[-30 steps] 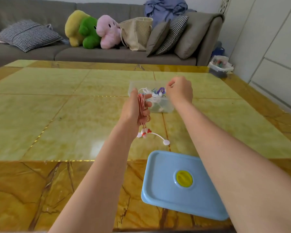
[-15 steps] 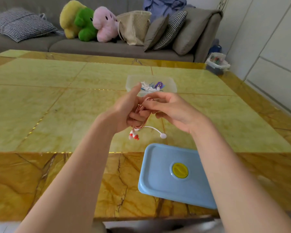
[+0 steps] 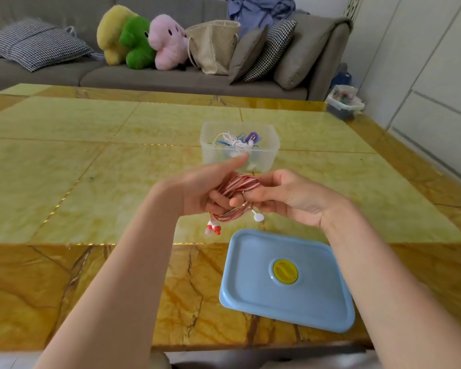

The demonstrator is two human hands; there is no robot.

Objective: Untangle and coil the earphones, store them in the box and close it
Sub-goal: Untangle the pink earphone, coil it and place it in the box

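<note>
Head view: both hands, left hand (image 3: pixel 197 190) and right hand (image 3: pixel 290 198), around coiled earphones (image 3: pixel 240 183) near box (image 3: pixel 273 153).

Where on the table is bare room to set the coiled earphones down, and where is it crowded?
Bare table lies left of the clear box, and right of it toward the wall-side edge. It is crowded in the middle: both hands, left and right, hold the earphones between box and blue lid.

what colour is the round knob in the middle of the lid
Yellow: the round knob sits in the light blue plastic lid, clearest in the head view.
</note>
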